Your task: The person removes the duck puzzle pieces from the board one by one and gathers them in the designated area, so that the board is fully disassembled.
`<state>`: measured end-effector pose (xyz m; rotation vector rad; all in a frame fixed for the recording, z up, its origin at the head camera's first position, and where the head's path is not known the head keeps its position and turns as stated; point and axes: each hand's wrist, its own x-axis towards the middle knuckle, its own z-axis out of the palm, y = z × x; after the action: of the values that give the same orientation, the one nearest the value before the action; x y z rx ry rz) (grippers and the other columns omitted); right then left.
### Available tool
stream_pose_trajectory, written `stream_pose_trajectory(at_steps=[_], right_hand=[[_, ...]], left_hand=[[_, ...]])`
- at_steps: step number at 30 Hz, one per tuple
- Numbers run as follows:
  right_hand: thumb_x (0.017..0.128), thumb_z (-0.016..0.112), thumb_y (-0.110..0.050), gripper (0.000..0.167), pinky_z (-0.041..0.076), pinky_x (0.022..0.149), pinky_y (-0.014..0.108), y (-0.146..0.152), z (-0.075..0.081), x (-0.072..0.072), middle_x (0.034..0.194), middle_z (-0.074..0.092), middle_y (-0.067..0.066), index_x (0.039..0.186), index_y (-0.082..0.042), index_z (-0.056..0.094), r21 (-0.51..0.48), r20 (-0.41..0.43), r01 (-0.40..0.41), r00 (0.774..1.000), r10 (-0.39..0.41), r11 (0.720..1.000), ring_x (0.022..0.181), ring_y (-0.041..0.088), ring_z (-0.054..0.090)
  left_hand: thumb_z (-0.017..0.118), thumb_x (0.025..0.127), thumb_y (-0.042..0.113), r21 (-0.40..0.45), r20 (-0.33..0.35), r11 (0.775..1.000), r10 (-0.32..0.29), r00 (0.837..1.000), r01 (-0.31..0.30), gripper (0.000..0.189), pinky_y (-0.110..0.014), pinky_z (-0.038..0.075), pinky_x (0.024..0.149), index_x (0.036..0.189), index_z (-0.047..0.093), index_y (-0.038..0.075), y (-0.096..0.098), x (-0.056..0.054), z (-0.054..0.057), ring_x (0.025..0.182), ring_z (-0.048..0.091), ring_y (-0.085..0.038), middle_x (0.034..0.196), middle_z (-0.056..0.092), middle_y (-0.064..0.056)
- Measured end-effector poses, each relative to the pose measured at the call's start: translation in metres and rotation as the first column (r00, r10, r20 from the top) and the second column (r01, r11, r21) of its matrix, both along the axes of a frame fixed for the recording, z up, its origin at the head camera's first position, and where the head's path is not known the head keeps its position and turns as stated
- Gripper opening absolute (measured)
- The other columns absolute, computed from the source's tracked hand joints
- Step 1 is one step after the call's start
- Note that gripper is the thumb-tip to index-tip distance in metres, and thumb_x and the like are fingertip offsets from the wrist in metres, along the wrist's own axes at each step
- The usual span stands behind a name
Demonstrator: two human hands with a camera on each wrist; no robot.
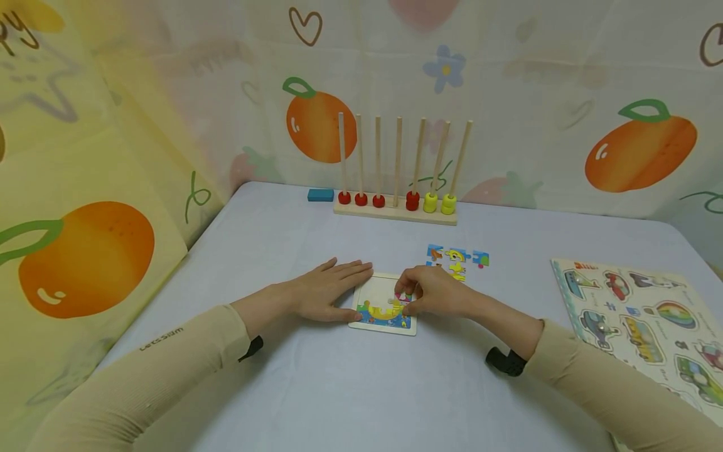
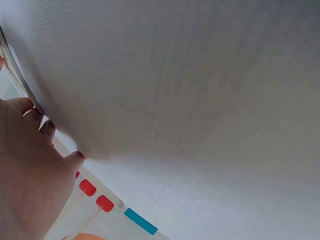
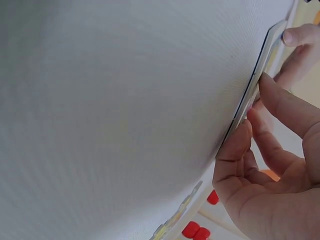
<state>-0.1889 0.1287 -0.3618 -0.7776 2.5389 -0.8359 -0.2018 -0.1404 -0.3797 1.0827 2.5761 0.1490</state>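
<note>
A small square jigsaw tray [image 1: 377, 285] with a pale frame lies on the table, its lower part filled with blue and yellow picture pieces. My left hand [image 1: 324, 292] rests flat at its left side, fingers extended to the top edge and thumb on the lower left corner. With curled fingers my right hand [image 1: 437, 292] pinches a pink and green puzzle piece [image 1: 403, 296] at the tray's right side; the fingers partly hide it. In the right wrist view the thumb [image 3: 285, 102] and fingers meet the tray's edge. Loose puzzle pieces [image 1: 456, 255] lie just beyond the right hand.
A wooden peg rack [image 1: 395, 213] with red and yellow beads stands at the back of the table. Beside its left end lies a blue block [image 1: 320, 195]. A larger vehicle puzzle board [image 1: 618, 298] lies at the right, partly under the right sleeve.
</note>
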Motion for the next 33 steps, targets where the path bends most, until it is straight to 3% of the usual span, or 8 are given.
stream_pose_trajectory(at_steps=[14, 21, 33], right_hand=[[0.077, 0.084, -0.014, 0.031, 0.047, 0.069, 0.021, -0.0031, 0.0002, 0.0017, 0.092, 0.064, 0.003, 0.102, -0.009, 0.066, 0.011, -0.029, 0.013, 0.999, -0.013, 1.000, 0.079, 0.013, 0.053], [0.079, 0.082, -0.012, 0.033, 0.047, 0.067, 0.022, -0.0029, -0.0009, 0.0028, 0.085, 0.061, 0.003, 0.103, -0.010, 0.060, -0.023, 0.007, 0.009, 1.000, -0.009, 1.000, 0.075, 0.013, 0.052], [0.082, 0.078, -0.006, 0.031, 0.048, 0.069, 0.023, -0.0027, -0.0003, 0.0035, 0.090, 0.065, 0.004, 0.105, -0.011, 0.059, -0.051, 0.033, -0.004, 0.999, 0.006, 0.999, 0.075, 0.014, 0.053]], left_hand=[[0.051, 0.091, 0.064, 0.000, 0.003, 1.000, -0.001, 1.000, 0.001, 0.089, -0.056, 0.007, 0.127, 0.160, 0.014, 0.022, -0.0001, 0.0012, 0.0003, 0.158, 0.010, -0.020, 0.169, 0.010, 0.005], [0.049, 0.091, 0.065, 0.003, 0.001, 1.000, -0.004, 1.000, 0.004, 0.088, -0.056, 0.006, 0.127, 0.160, 0.013, 0.023, -0.0007, 0.0007, -0.0017, 0.158, 0.008, -0.019, 0.169, 0.009, 0.006], [0.050, 0.091, 0.064, -0.003, 0.000, 1.000, -0.001, 1.000, 0.001, 0.088, -0.056, 0.007, 0.127, 0.160, 0.013, 0.023, 0.0001, 0.0000, 0.0011, 0.158, 0.009, -0.020, 0.169, 0.009, 0.006]])
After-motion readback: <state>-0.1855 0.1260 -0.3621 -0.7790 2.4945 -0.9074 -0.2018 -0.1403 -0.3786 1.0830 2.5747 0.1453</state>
